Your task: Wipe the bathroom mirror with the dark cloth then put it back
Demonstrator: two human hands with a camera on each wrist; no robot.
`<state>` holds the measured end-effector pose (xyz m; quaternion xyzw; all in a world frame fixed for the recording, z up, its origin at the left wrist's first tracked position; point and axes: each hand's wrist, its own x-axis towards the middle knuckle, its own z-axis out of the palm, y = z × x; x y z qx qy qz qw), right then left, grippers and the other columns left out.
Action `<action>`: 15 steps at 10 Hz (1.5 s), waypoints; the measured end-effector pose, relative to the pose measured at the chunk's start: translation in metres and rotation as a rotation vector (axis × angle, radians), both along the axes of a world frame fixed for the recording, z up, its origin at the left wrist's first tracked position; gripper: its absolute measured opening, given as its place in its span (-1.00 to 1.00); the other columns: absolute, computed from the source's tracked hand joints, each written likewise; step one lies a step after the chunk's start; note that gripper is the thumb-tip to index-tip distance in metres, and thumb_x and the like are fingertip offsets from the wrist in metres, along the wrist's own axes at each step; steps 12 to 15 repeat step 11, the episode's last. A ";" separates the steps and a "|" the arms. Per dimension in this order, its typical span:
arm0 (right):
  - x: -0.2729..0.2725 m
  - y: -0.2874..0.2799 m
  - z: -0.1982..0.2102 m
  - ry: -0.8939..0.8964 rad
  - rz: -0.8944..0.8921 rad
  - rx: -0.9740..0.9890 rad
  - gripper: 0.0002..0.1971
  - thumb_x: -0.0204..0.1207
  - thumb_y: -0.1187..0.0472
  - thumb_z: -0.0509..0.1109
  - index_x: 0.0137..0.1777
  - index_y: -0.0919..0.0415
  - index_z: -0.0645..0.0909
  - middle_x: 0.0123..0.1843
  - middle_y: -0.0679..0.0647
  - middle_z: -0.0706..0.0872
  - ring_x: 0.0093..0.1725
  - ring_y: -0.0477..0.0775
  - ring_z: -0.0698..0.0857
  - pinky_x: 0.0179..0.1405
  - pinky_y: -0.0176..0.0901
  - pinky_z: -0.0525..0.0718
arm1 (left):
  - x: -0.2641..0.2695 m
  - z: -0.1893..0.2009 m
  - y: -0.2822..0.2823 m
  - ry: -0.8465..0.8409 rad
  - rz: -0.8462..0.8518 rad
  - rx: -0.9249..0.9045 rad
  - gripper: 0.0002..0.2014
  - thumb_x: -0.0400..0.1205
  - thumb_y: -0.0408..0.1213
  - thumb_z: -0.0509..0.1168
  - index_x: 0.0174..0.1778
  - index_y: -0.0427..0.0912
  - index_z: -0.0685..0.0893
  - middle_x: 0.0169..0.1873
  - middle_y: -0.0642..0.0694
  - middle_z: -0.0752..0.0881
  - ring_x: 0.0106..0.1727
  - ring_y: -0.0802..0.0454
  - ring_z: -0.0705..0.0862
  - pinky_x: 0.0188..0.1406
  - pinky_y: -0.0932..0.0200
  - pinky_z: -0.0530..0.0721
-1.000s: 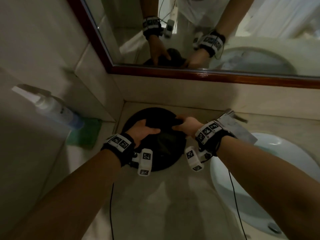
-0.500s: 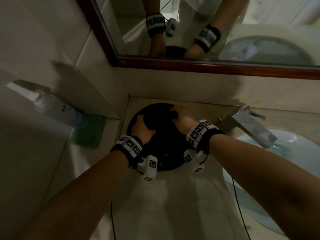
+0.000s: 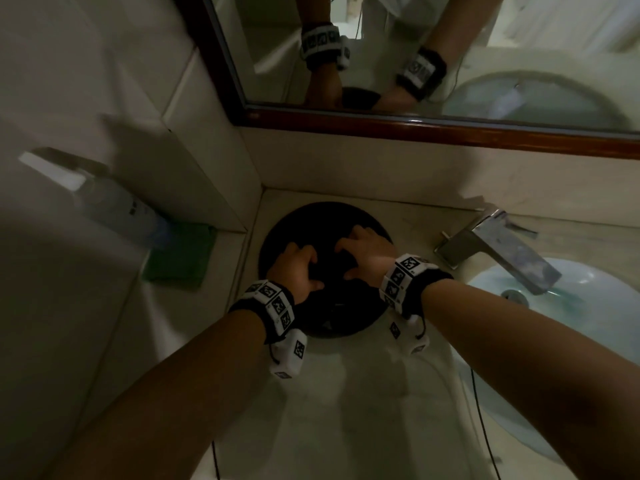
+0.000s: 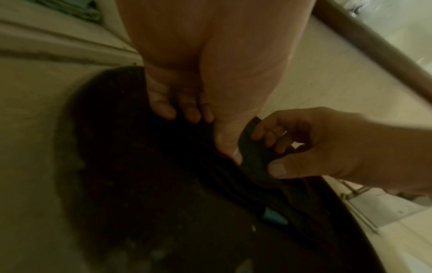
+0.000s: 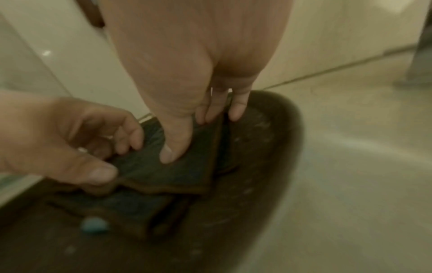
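The dark cloth (image 3: 329, 268) lies folded on a round black tray (image 3: 322, 216) in the counter's corner, below the wood-framed mirror (image 3: 450, 46). My left hand (image 3: 313, 270) grips the cloth's left side, thumb and fingers pinching its edge (image 5: 112, 166). My right hand (image 3: 346, 259) holds the right side, and its fingers and thumb pinch a fold (image 4: 264, 157). In the right wrist view the cloth (image 5: 177, 173) shows stacked layers on the tray (image 5: 268, 147). The mirror reflects both wrists and the cloth.
A spray bottle (image 3: 114, 209) and a green sponge (image 3: 183, 254) sit on the ledge to the left. A chrome faucet (image 3: 498, 247) and a pale basin (image 3: 571, 306) lie to the right. A small blue item (image 5: 94, 226) rests on the tray.
Both hands have come closer together on the cloth and their fingers have curled tighter. The cloth has settled lower on the tray.
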<state>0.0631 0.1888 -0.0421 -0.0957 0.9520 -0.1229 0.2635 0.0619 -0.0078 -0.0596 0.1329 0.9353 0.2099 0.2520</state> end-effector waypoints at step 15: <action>0.017 0.028 0.088 0.090 -0.038 -0.012 -0.23 0.57 -0.09 0.42 0.71 -0.08 0.13 0.71 0.18 0.16 0.60 0.36 0.32 0.54 0.17 0.43 | -0.024 0.077 0.039 0.104 -0.157 -0.289 -0.42 0.47 0.23 0.38 0.37 0.07 0.54 0.45 -0.11 0.44 0.43 -0.26 0.41 0.37 -0.31 0.48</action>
